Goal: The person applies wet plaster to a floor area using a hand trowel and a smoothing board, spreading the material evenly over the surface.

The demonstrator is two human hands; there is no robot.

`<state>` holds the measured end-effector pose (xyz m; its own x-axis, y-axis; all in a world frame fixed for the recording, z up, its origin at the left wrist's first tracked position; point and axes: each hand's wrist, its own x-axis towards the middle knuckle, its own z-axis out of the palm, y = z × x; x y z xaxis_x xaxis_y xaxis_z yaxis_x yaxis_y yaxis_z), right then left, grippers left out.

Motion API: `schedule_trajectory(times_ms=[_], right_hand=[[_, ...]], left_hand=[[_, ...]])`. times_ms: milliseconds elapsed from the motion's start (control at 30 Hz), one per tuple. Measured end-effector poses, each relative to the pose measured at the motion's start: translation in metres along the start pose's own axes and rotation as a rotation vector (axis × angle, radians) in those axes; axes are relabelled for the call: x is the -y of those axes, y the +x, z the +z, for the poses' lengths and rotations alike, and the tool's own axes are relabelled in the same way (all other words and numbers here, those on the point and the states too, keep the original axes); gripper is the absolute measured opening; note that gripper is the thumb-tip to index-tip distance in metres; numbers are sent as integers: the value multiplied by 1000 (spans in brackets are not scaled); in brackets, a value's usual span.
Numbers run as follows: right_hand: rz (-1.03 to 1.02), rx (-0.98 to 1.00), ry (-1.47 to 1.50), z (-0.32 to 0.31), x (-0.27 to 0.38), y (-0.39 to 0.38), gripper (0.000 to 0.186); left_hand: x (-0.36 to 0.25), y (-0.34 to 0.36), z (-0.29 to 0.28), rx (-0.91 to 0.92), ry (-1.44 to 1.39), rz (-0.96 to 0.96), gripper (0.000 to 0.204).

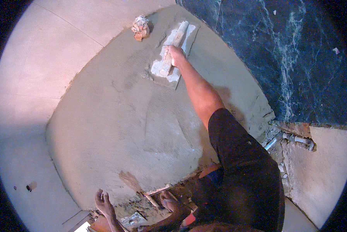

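Note:
My right hand [174, 55] is closed around the handle of a mortar-crusted float [183, 29]. The float's broad blade lies flat on wet grey mortar [115, 100], toward the far side, with my arm stretched out over it. At the lower left, my left hand [105, 204] is raised near the mortar's near edge, fingers bent and apart, holding nothing. Right of it lies a brush [130, 181] with its bristles on the mortar and its wooden handle toward me. A bare foot [171, 201] shows beside that handle.
A clump of rubble [141, 28] sits at the mortar's far edge. Pale tiled wall [38, 69] borders the left, dark veined stone [281, 58] the far right. Grey pipes [297, 140] stick out at right. A mortar-smeared piece [134, 219] lies near my left forearm.

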<state>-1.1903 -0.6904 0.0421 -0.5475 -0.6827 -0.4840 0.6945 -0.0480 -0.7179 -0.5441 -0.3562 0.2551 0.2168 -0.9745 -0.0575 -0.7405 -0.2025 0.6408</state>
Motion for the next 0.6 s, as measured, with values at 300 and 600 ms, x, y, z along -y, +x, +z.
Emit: schedule_trajectory(times_ms=[300,600], right_hand=[[-181,258,-751,-45,44,-34,27],[-498,320,-1985,-51,67,-31,44]], left_hand=[[3,-11,-3,-42,-33,-22,36],[11,-5,-1,-49,-30,-70,35]])
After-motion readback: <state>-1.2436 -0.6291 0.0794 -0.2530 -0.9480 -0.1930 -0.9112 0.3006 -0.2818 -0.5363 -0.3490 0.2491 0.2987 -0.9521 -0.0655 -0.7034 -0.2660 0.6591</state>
